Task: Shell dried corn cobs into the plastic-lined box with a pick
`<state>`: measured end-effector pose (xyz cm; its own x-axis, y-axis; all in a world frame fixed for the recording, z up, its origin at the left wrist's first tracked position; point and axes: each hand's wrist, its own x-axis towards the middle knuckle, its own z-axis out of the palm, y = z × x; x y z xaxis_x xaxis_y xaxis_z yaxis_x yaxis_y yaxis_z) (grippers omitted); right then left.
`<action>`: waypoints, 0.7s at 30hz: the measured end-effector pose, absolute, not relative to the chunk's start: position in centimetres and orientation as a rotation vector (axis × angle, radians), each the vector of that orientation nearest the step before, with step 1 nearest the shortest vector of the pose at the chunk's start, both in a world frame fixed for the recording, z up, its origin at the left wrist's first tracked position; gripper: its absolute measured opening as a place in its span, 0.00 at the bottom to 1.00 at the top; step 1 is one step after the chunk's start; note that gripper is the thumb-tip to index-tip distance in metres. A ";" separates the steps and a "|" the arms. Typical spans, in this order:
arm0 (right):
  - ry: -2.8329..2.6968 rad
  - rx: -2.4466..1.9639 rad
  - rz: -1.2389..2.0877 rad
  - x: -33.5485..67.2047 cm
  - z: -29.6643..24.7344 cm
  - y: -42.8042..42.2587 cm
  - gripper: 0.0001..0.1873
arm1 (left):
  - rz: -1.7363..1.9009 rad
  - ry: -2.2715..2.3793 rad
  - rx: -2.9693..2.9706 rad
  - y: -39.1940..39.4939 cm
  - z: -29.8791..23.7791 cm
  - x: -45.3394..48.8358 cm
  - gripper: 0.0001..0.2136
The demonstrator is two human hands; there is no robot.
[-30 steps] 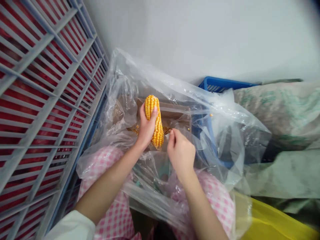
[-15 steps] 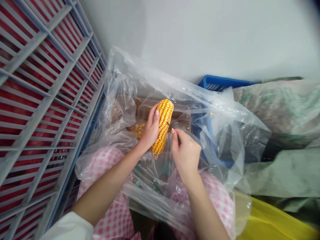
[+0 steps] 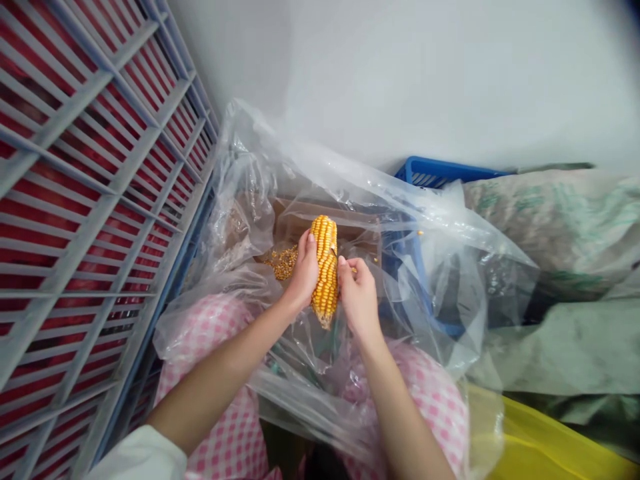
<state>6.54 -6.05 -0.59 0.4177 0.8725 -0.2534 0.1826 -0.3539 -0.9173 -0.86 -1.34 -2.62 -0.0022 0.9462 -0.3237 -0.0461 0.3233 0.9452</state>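
Observation:
A yellow corn cob (image 3: 325, 280) is held roughly upright over a clear plastic sheet. My left hand (image 3: 304, 273) is closed around its left side, thumb along the kernels. At the cob's right side, my right hand (image 3: 359, 290) is closed on a thin pointed tool (image 3: 333, 249). Only the tool's dark tip shows against the kernels; the fingers hide the rest. A narrow dark gap runs between kernel rows near that tip. Below and behind my left hand, loose corn kernels (image 3: 283, 262) lie in a heap inside the plastic-lined cardboard box (image 3: 350, 230).
A grey slatted crate (image 3: 107, 193) with red behind its slats stands close on the left. The clear plastic sheet (image 3: 440, 220) spreads over my knees and a blue basket (image 3: 450, 170). Stuffed sacks (image 3: 565, 227) and yellow material (image 3: 545, 433) lie on the right. A white wall rises behind.
The cob has dropped lower in view and stands straighter. My right hand has turned and moved up against the cob's side; the tool's green handle, seen earlier, is now hidden.

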 end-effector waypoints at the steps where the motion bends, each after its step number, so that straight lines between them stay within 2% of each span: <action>1: -0.811 -1.720 1.123 6.8 -0.4 -5.9 0.15 | 0.990 1.296 0.905 -1.3 -2.5 -1.0 0.18; 3: -0.705 -1.640 1.247 7.3 -0.1 -5.9 0.16 | 1.012 1.241 0.866 -1.0 -2.2 -1.2 0.17; 4: -0.730 -1.653 1.206 7.5 0.2 -5.9 0.16 | 1.030 1.221 0.849 -0.9 -2.1 -1.3 0.16; 8: -1.120 -1.895 0.673 8.5 1.3 -6.3 0.12 | 1.083 1.209 0.815 -0.2 -1.9 -1.8 0.16; 10: -1.263 -1.925 0.577 8.8 1.9 -6.6 0.11 | 1.090 1.231 0.827 0.1 -1.8 -1.9 0.17; 15: -1.502 -1.865 0.668 9.2 3.0 -7.2 0.11 | 1.109 1.300 0.940 0.3 -1.7 -2.2 0.20; 21: -1.542 -1.837 0.709 9.5 3.2 -7.4 0.12 | 1.121 1.330 1.115 0.1 -1.7 -2.1 0.21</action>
<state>9.47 -7.38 3.18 0.1703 0.9854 -0.0065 0.6462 -0.1167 -0.7542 -2.14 0.06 -1.74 -0.0459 0.9898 -0.1346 0.0353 0.1362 0.9900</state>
